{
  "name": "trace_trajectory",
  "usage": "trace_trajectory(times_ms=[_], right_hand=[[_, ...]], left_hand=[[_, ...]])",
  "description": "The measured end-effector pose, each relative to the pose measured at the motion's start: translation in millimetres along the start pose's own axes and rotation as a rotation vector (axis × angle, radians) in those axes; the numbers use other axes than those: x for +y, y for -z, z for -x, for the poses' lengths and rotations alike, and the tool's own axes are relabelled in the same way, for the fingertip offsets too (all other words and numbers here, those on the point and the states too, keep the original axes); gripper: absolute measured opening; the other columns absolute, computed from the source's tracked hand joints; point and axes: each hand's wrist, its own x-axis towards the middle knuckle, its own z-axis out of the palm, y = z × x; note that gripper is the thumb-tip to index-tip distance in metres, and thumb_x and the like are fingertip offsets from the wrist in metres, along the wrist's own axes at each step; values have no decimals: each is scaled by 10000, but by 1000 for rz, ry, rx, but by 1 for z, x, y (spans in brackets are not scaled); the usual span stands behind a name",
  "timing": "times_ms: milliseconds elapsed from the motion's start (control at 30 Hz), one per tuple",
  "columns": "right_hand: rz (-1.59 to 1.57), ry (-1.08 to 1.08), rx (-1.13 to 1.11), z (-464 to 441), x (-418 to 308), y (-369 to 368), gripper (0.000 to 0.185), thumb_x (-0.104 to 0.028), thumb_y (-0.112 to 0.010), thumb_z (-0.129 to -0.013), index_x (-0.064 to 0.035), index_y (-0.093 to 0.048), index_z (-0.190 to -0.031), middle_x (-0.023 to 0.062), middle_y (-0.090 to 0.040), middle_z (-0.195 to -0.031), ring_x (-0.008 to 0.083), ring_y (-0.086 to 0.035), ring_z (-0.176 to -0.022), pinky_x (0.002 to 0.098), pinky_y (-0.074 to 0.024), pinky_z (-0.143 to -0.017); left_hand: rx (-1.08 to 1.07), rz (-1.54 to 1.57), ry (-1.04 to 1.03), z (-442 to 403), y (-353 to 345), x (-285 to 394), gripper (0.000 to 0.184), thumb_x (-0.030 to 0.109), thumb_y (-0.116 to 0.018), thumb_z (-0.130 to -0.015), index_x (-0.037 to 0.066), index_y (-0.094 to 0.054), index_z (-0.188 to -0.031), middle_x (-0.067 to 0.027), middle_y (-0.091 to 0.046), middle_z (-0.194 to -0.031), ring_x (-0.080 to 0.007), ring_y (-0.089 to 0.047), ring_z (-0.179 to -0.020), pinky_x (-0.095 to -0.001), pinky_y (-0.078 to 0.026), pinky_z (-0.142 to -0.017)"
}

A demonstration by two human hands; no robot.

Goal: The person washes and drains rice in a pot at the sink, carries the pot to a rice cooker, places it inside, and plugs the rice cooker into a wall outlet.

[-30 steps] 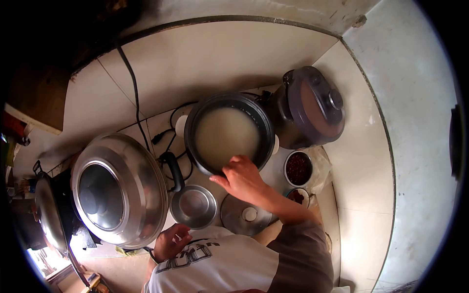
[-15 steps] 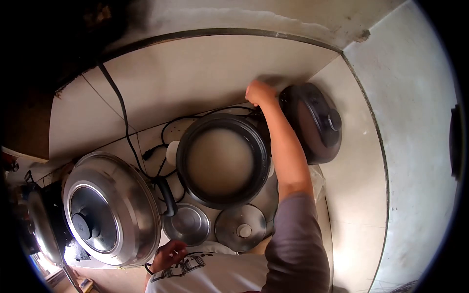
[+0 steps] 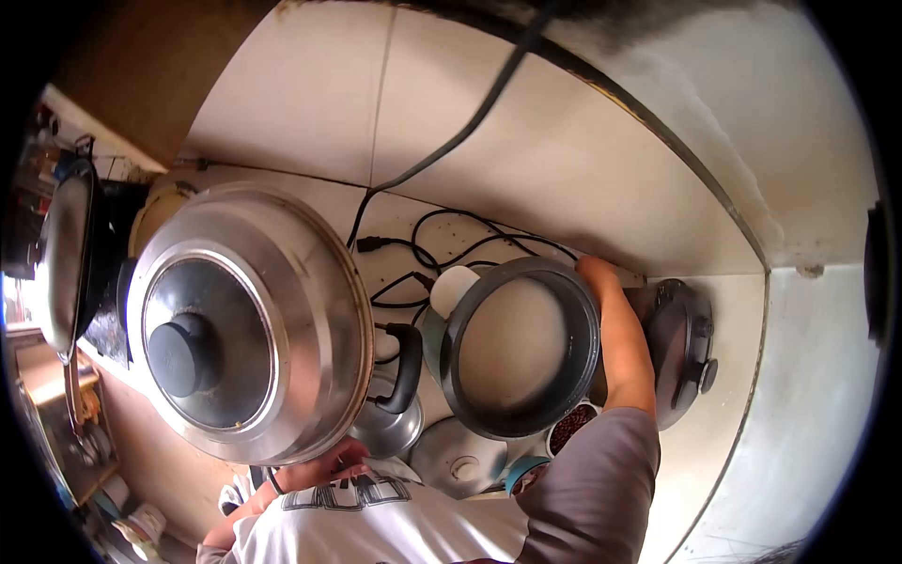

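Note:
A dark round pot (image 3: 451,376) holds cloudy whitish liquid and stands right of centre. My right hand (image 3: 596,273) reaches past its right side to the far edge, beside the black cables; its fingers are mostly hidden behind the pot rim, so what they hold does not show. Near my body my left hand (image 3: 340,461) hangs low beside the large domed steel lid (image 3: 310,329), with its fingers curled and nothing visible in them. A glass lid with a pale knob (image 3: 437,449) and a small steel pan (image 3: 399,432) lie between the pot and my shirt.
A dark lidded appliance (image 3: 678,357) stands at the right by the wall. Black cables (image 3: 442,221) loop behind the pot. A bowl of dark red beans (image 3: 569,428) and a blue-rimmed bowl (image 3: 526,473) are near my right arm. Another pan (image 3: 66,254) is at far left.
My right hand has gone from the pot's near rim to behind its right side. My left hand stays low near my shirt. The view has turned left.

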Motion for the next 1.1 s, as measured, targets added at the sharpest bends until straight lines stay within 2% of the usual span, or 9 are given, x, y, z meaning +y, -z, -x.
trace_trajectory(times_ms=[133, 200, 300, 333, 433, 767, 800, 967, 1100], right_hand=[[29, 2, 129, -37, 23, -35, 290, -69, -618, -794, -40, -682, -1076, 197, -632, -1168, 360, -615, -1075, 447, -513, -860], [42, -50, 181, 27, -7, 18, 254, -108, -617, -800, -65, -700, -1036, 192, -645, -1140, 362, -627, -1045, 450, -517, -849], [100, -45, 250, 48, 1, 45, 214, -209, -659, -812, -63, -696, -964, 178, -703, -924, 286, -688, -893, 402, -529, -779], [-193, -139, 261, 50, 3, 50, 150, -170, -709, -781, -48, -671, -860, 113, -700, -729, 225, -695, -651, 361, -535, -641], [-400, -108, 429, 106, -1, 83, 119, -147, -690, -799, -42, -648, -835, 68, -666, -608, 189, -654, -495, 313, -505, -536], [-813, 61, 1025, 207, -22, 125, 148, -56, -590, -851, -35, -619, -995, 101, -709, -857, 141, -671, -608, 248, -463, -558], [-896, 147, 1028, 219, -29, 131, 146, -46, -584, -859, -33, -620, -1000, 97, -707, -885, 136, -670, -638, 245, -460, -558], [-1298, 481, 1028, 281, -76, 170, 110, -26, -552, -907, -30, -596, -1007, 120, -684, -1004, 146, -660, -746, 246, -468, -595], [-1680, 997, 1023, 283, -108, 179, 98, -81, -530, -941, -34, -512, -1026, 267, -615, -1090, 221, -662, -739, 309, -500, -678]], left_hand=[[-18, 61, -9, 0, -2, -8, 277, 260, -673, -896, 47, -580, -1045, -26, -658, -772, -117, -623, -704, -270, -505, -640], [-29, 144, 5, 2, -6, -17, 279, 260, -671, -899, 45, -576, -1049, -24, -656, -769, -115, -622, -708, -269, -504, -647], [-43, 301, 54, 4, -14, -34, 291, 268, -673, -898, 44, -573, -1053, -22, -653, -767, -112, -621, -715, -267, -502, -652], [-40, 310, 58, 4, -15, -35, 300, 276, -677, -895, 43, -572, -1052, -22, -652, -767, -112, -621, -714, -267, -503, -650], [-57, 280, 52, 3, -13, -37, 320, 291, -690, -884, 40, -574, -1047, -29, -653, -769, -115, -624, -704, -269, -506, -636], [-73, 113, 53, 9, 5, -10, 304, 233, -684, -888, 22, -566, -1072, -52, -638, -804, -136, -628, -753, -290, -509, -674], [11, 187, -11, 11, -4, -22, 299, 242, -695, -876, 31, -564, -1043, -42, -628, -737, -126, -613, -668, -275, -500, -604], [-14, 95, -12, 13, 7, 3, 295, 238, -694, -879, 30, -560, -1041, -43, -626, -768, -128, -613, -694, -273, -501, -642], [-32, 47, -50, 15, -1, 1, 329, 306, -694, -873, 42, -586, -1037, -44, -653, -789, -129, -641, -704, -277, -518, -642]])
